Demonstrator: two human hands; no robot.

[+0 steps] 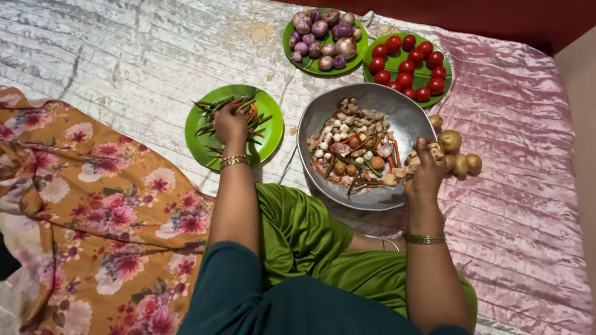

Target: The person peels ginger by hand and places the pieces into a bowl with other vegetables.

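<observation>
A: The plates (271,119) are green, the tomatoes (406,64) red, the onions (323,36) purple.

B: And the bowl (406,118) is grey metal (chillies (217,105) green too). The cloth (87,205) is orange with pink flowers, the sheet (515,205) pink.

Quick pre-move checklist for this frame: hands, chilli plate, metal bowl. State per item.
1. Left hand on the chillies: ok, fingers rest on the pile on the green plate.
2. Left grip closed on a chilli: cannot tell, fingertips hidden in the pile.
3. Right hand at the metal bowl rim: ok, holding pale knobbly pieces, likely ginger.
4. Bowl still holds mixed vegetables: ok, lower half covered.
5. Potatoes beside the bowl, clear of the right hand: not ok, they lie right against it.
6. Tomato plate and onion plate out of the way: ok, both lie beyond the bowl.
</observation>
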